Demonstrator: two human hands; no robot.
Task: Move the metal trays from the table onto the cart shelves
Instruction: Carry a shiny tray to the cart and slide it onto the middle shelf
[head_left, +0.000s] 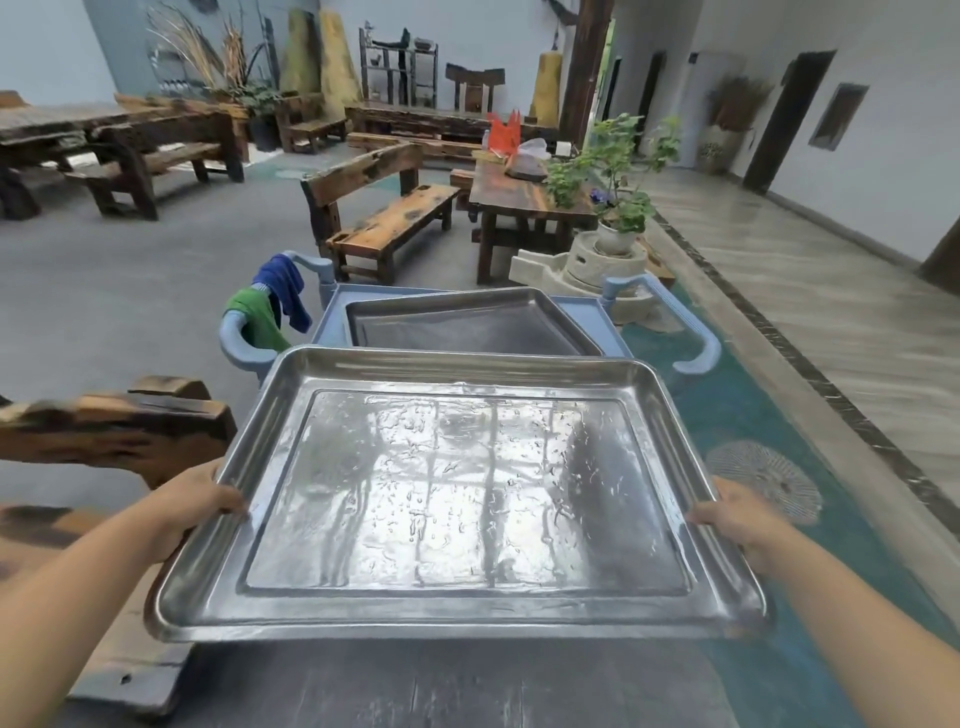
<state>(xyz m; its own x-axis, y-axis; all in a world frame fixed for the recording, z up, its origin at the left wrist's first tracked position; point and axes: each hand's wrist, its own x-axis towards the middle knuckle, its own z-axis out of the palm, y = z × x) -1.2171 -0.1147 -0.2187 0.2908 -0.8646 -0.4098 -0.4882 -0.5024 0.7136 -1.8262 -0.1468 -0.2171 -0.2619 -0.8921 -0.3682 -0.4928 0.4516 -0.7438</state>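
A large wet metal tray (462, 499) fills the middle of the view, held level in the air in front of me. My left hand (192, 506) grips its left rim and my right hand (737, 517) grips its right rim. Just beyond it stands a blue cart (582, 306) whose top shelf carries a second metal tray (467, 325), lying slightly askew. The held tray's far edge hides the near part of the cart. A dark grey table surface (415, 686) shows below the held tray.
Blue and green cloths (272, 304) hang on the cart's left handle. A wooden bench back (114, 431) juts in at the left. Beyond the cart stand a wooden bench (384, 223), a table, a potted plant (618, 208) and a stone mill.
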